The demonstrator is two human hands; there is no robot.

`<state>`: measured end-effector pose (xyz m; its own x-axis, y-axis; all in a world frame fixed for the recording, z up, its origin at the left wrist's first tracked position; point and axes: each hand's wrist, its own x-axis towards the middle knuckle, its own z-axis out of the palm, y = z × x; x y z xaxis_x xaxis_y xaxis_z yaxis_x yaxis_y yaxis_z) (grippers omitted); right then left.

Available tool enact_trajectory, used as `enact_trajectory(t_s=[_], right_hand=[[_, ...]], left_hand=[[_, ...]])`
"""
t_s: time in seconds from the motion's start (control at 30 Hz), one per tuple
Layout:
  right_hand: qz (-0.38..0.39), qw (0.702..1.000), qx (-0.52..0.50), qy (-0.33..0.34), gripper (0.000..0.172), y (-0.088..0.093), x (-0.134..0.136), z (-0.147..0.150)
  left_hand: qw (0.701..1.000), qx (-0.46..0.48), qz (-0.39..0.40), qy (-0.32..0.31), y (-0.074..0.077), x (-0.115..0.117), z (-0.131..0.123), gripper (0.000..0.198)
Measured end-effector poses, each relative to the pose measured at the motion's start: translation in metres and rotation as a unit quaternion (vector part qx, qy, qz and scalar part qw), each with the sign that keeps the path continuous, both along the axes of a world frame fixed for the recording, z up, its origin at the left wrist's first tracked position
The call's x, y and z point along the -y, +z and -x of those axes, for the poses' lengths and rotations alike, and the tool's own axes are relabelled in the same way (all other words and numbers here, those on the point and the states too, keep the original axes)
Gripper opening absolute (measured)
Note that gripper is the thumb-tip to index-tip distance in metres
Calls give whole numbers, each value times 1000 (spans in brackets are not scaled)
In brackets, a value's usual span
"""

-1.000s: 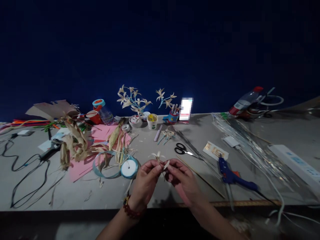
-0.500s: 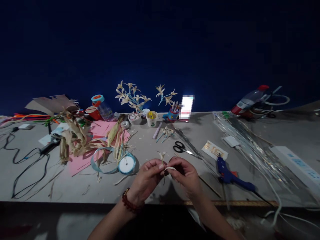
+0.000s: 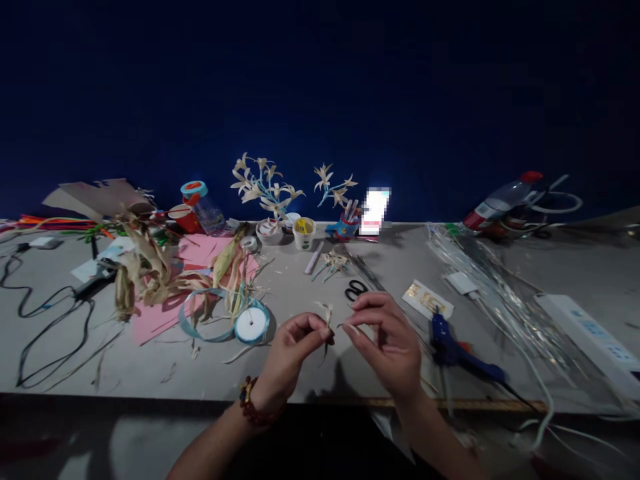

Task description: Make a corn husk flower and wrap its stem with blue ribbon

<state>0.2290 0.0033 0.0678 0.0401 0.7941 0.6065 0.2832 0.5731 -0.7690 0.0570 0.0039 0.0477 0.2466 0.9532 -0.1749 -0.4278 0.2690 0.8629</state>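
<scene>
In the head view, my left hand [image 3: 299, 347] pinches a small pale husk flower [image 3: 327, 313] upright between thumb and forefinger. Its thin stem end hangs below the fingers. My right hand [image 3: 387, 347] is just to the right, apart from the flower. Thumb and forefinger there are pinched together on a thin pale strip [image 3: 347, 326], whose tip points toward the flower. Behind my right fingers lie black-handled scissors [image 3: 355, 290], their blades partly hidden. A bunch of small husk flowers with blue stems [image 3: 331, 264] lies beyond my hands.
To the left are dried corn husks [image 3: 150, 267], pink paper [image 3: 150, 323] and a blue ribbon spool [image 3: 251, 325]. A blue glue gun [image 3: 463, 357], silvery wires [image 3: 505, 300] and a power strip [image 3: 590, 333] lie right. Flower sprays [image 3: 263, 183] stand at the back.
My right hand has drawn away to the right from the flower, taking the pale strip along. My left hand keeps its pinch on the flower, nearly in place.
</scene>
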Motion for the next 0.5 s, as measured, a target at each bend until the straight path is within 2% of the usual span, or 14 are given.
enact_trajectory(t_s=[0.17, 0.5], right_hand=[[-10, 998, 55, -1, 16, 1, -4, 3], [-25, 996, 80, -16, 15, -1, -5, 7]], left_hand=[[1000, 10, -1, -6, 1, 1, 0, 16], [1000, 12, -7, -12, 1, 3, 3, 16]])
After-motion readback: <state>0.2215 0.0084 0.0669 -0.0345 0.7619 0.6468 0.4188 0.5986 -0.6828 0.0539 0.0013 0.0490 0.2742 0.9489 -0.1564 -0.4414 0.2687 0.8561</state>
